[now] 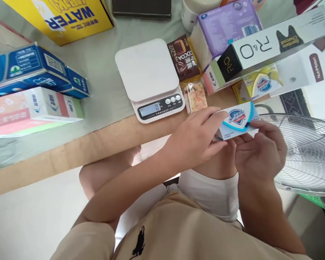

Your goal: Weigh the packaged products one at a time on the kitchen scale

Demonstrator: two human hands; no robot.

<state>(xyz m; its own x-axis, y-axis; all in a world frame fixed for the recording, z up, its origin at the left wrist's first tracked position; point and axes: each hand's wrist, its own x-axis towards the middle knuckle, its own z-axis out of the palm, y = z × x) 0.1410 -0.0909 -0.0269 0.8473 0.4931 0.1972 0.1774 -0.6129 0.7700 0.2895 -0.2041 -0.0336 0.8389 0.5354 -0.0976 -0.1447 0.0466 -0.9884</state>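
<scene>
Both of my hands grip a white and blue Safeguard soap box [237, 121] over the right part of the table's front edge. My left hand [196, 135] has its fingers closed on the box's left end. At the opposite end, my right hand [261, 148] pinches it with thumb and fingers, palm turned up. Left of the hands a white digital kitchen scale [148, 72] rests on the table, its display lit and its plate bare. A clear snack packet [195, 96] and a brown cocoa packet [183, 57] lie beside the scale.
Toothpaste-style boxes [24, 70] and a pink and white box [35, 108] lie at left. A yellow box [62, 20] stands behind. Stacked at right are a purple pack [229, 27], a long R&O box [276, 41] and a yellow Safeguard box [262, 83]. A fan [308, 155] stands close by my right hand.
</scene>
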